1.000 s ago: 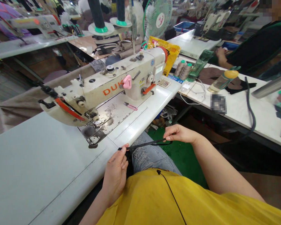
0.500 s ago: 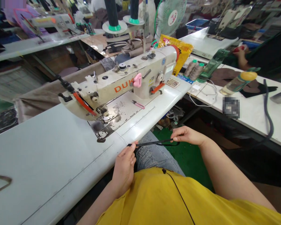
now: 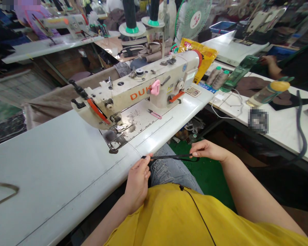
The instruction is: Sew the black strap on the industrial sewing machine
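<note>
A thin black strap (image 3: 170, 157) is stretched between my two hands just off the front edge of the white sewing table (image 3: 53, 160). My left hand (image 3: 138, 179) pinches its left end with closed fingers. My right hand (image 3: 207, 150) pinches the right end, fingers closed too. Beyond the strap stands a cream sewing machine (image 3: 138, 92) with orange lettering, its needle plate (image 3: 118, 135) a short way up and left of my left hand. My jeans (image 3: 169, 171) show under the strap.
Pink thread snips (image 3: 154, 114) lie on the machine bed. A loop of dark strap (image 3: 3, 193) rests at the table's left edge. The neighbouring table (image 3: 279, 126) at right holds thread cones (image 3: 217, 77), a bottle (image 3: 268, 90) and a cable; another person's hand (image 3: 268, 61) works there.
My view has swung left, bringing the dark strap loop at the left edge into sight. Both hands keep hold of the strap, drawn slightly straighter and more level.
</note>
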Demonstrator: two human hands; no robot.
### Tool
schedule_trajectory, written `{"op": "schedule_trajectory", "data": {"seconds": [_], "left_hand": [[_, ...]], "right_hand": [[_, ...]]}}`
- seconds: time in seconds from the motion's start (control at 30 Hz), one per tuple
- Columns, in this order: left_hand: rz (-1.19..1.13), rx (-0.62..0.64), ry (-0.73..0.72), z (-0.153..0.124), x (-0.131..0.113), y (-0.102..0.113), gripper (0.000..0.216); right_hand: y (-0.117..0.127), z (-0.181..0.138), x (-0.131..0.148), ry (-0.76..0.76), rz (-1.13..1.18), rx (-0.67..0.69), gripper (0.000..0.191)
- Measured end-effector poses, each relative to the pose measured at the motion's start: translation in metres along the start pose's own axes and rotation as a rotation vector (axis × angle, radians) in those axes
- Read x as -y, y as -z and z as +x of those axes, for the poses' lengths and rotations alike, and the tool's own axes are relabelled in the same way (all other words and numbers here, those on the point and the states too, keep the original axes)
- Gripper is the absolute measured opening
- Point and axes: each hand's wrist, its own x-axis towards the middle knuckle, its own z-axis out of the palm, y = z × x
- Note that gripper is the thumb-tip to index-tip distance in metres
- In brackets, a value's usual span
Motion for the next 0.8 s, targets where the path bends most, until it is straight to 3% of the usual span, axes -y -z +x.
{"op": "schedule_trajectory", "data": {"seconds": [0.17,0.23,0.33,0.47,0.67,0.8], "left_hand": [[0.002,0.108,0.021,-0.001,-0.008,0.003,0.040],[0.083,0.192,0.042,-0.001,-0.012,0.009,0.037],[0.253,0.263,0.071,-0.002,-0.020,0.019,0.039],[0.433,0.258,0.001,-0.005,-0.031,0.031,0.040],[0.720,0.205,-0.169,-0.013,-0.040,0.048,0.045],[0.814,0.132,-0.253,-0.017,-0.044,0.063,0.035]], "right_hand": [[-0.008,-0.003,0.012,-0.033,0.200,-0.024,0.037],[-0.013,-0.002,0.019,0.005,0.332,-0.135,0.037],[-0.015,0.001,0.032,0.091,0.498,-0.422,0.039],[-0.001,0.004,0.042,0.147,0.680,-0.736,0.031],[0.028,0.001,0.026,0.211,0.942,-0.956,0.019],[0.041,-0.005,0.010,0.185,1.017,-1.116,0.015]]}}
